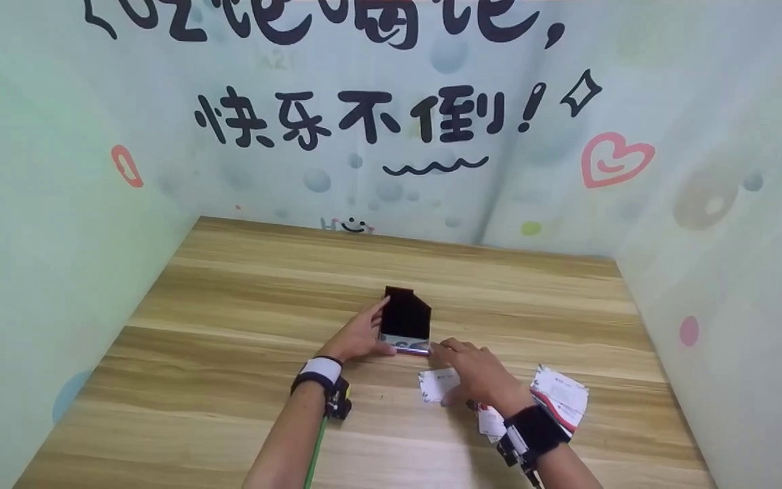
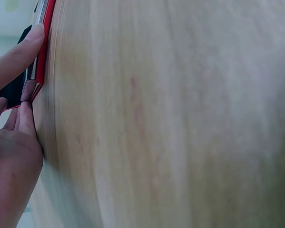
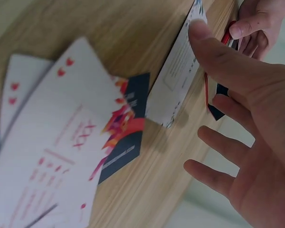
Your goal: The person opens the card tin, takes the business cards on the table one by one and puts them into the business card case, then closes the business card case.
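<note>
A small card case (image 1: 406, 316) stands with its black-lined lid up in the middle of the table. Its lower front is silvery, and the left wrist view shows red on the outside of the case (image 2: 46, 45). My left hand (image 1: 358, 334) grips its left side, thumb at the front edge and fingers behind. My right hand (image 1: 478, 372) is just right of the case, fingers spread and holding nothing. Below its thumb lies a white business card (image 1: 437, 386), and in the right wrist view the thumb overlaps this card (image 3: 173, 78).
More business cards (image 1: 564, 397) lie fanned out on the right, partly under my right wrist. Several of them (image 3: 52, 142) show red print and dark blue parts. A printed cloth backdrop (image 1: 337, 183) surrounds the wooden table (image 1: 228, 292) at the back and both sides.
</note>
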Motion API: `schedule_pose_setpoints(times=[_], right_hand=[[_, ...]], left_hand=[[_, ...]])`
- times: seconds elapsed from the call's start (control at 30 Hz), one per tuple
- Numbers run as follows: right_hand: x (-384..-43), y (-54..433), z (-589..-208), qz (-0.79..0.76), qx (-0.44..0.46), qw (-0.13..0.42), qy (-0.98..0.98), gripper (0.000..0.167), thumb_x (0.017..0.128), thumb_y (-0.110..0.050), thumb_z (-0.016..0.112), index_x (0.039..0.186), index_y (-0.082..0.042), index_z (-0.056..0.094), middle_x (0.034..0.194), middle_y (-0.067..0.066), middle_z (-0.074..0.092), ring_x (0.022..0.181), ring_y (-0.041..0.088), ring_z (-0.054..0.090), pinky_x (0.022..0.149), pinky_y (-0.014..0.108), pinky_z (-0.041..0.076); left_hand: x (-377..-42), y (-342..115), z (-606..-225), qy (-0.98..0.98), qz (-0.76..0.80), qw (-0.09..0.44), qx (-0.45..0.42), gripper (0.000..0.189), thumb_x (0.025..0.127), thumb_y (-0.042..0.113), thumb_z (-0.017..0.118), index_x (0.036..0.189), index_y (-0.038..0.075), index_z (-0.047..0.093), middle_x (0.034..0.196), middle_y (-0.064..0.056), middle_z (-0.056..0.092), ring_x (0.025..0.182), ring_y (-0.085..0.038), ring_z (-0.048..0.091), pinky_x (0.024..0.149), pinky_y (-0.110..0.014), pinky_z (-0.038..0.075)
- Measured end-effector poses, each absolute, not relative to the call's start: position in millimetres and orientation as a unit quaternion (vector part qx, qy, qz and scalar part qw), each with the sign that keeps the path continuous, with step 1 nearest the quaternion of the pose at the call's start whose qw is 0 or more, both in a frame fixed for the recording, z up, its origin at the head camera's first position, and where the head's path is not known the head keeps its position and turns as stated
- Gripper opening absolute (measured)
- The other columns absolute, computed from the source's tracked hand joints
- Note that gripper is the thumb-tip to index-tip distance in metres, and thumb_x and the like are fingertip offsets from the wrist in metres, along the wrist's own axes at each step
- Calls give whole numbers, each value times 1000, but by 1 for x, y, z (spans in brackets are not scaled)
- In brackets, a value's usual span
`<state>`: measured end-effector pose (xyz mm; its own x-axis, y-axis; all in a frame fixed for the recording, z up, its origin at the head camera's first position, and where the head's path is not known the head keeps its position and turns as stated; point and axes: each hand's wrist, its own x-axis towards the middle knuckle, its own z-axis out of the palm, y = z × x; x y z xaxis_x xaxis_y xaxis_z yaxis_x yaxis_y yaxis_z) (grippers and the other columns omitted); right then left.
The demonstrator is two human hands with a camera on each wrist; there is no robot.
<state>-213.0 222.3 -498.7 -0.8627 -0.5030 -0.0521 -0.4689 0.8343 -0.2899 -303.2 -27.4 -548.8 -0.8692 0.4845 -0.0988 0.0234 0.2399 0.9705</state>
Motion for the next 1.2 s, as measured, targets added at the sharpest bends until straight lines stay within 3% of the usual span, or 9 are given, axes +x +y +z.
schedule_pose_setpoints(times=[0.2,0.53,0.8,0.97,1.2], right_hand=[[-209,236,-503,-134,-248,60,957,74,62,-17,92,130,-7,64,128,12,63,116,39,61,93,60,52],[-214,243,-506,-153,-265,69,949,47,71,-15,86,115,-6,73,111,8,67,101,26,63,88,47,55],[-212,245,-505,-148,-268,70,949,47,70,-21,86,112,-6,74,103,4,65,91,19,59,82,39,55],[-211,242,-507,-135,-283,35,949,48,67,-22,85,110,-6,74,100,3,61,83,17,59,74,34,55],[-206,237,-514,-86,-327,-29,940,48,69,-33,85,109,-8,74,104,6,64,82,22,63,76,38,58]], left_hand=[[-303,-27,-549,766,591,194,160,110,74,-11,80,161,7,15,166,-25,14,151,-45,22,126,-48,27],[-302,-29,-550,774,584,193,152,110,74,-8,81,161,10,16,167,-23,14,152,-44,23,125,-47,29],[-301,-29,-549,760,598,191,171,109,75,-10,80,161,6,15,167,-25,10,151,-46,22,125,-49,28],[-302,-29,-549,755,604,189,173,109,74,-11,80,161,6,15,166,-26,10,151,-47,21,125,-49,28],[-302,-29,-551,764,595,176,177,110,73,-8,81,161,6,17,165,-27,14,149,-47,26,124,-49,31]])
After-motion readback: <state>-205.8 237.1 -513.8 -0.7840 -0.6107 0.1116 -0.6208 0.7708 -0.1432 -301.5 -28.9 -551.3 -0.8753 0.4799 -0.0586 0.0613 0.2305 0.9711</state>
